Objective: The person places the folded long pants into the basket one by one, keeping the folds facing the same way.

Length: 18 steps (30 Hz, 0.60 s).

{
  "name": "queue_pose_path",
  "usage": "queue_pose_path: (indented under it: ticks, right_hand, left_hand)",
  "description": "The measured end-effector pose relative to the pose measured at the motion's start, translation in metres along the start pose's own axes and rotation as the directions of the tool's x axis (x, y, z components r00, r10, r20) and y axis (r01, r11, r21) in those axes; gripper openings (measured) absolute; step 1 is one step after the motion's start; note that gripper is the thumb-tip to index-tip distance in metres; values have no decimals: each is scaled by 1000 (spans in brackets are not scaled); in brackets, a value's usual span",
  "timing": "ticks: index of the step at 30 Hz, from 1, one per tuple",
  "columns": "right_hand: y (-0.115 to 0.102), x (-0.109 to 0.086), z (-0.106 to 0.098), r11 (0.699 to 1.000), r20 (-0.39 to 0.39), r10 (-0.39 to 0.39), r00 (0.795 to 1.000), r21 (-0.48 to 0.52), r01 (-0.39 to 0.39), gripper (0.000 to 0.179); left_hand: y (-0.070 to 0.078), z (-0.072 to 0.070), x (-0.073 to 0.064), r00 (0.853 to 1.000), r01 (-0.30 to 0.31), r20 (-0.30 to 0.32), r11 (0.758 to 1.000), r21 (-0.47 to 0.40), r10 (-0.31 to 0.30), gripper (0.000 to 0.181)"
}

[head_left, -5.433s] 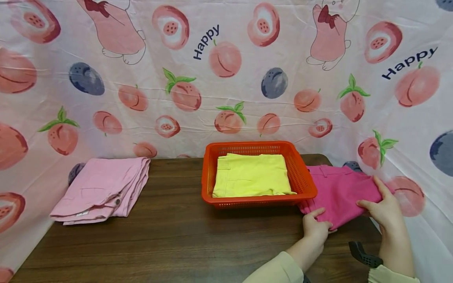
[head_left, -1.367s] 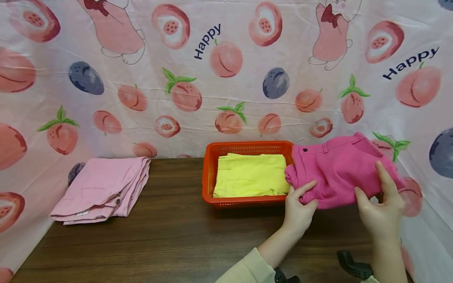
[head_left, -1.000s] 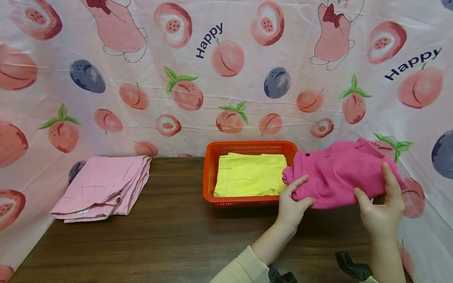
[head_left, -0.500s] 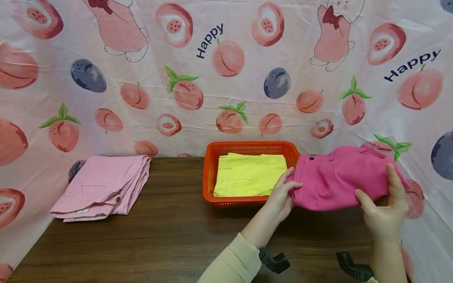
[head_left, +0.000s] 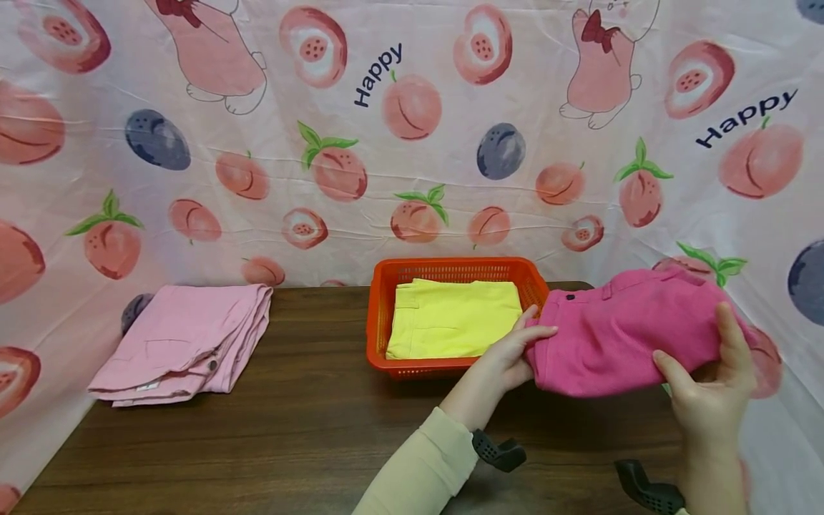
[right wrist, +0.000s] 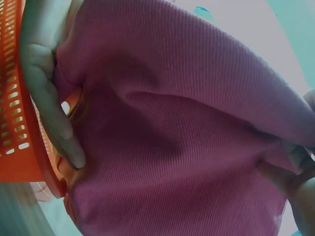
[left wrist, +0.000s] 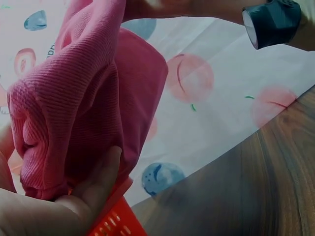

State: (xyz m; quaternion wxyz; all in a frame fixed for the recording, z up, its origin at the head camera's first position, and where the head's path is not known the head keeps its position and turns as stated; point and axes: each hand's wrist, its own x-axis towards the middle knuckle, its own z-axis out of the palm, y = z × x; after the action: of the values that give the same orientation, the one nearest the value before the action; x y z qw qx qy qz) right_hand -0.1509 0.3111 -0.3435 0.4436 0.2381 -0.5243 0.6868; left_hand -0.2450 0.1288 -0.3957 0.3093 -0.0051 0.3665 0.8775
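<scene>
"When reporting the change, start with which item?"

"With the hot-pink ribbed pants (head_left: pixel 624 340). Lifted off the desk (head_left: pixel 309 422), then lowered slightly; now suspended between left hand (head_left: pixel 507 356) and right hand (head_left: pixel 711 397), just to the right of the orange basket (head_left: pixel 418 365). Contact with the basket's right rim: impossible to tell, partly hidden behind the fabric."

"Grip at each end?"

"Left hand: shifted from the lower front face to the left end, closed over the edge, with fabric between thumb and fingers. Right hand: thumb on the front face, fabric pinched near the right end; remaining fingers largely hidden."

"Consequence of the shift?"

"Judging by the wider grip, better control of the full width and probably less sag in the middle. Treat as held, not placed: outside the basket at this point. Watch for loosened folds along the lower edge."

"Status of the other items?"

"Yellow pants (head_left: pixel 457 318): folded flat inside the basket, untouched. Pale-pink pants (head_left: pixel 174 332): folded at the far left of the desk, well apart from the grip."
</scene>
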Motion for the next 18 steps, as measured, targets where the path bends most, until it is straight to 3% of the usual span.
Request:
queue_pose_path:
  ticks: [9,18]
  right_hand:
    - [-7,0,0,996,7,-26,1000,83,25,69]
    - [-14,0,3,992,-33,-67,997,107,70,66]
  left_hand:
    - [-4,5,2,999,-24,-39,999,-31,23,83]
    - [-5,6,-1,992,-120,14,987,-103,122,90]
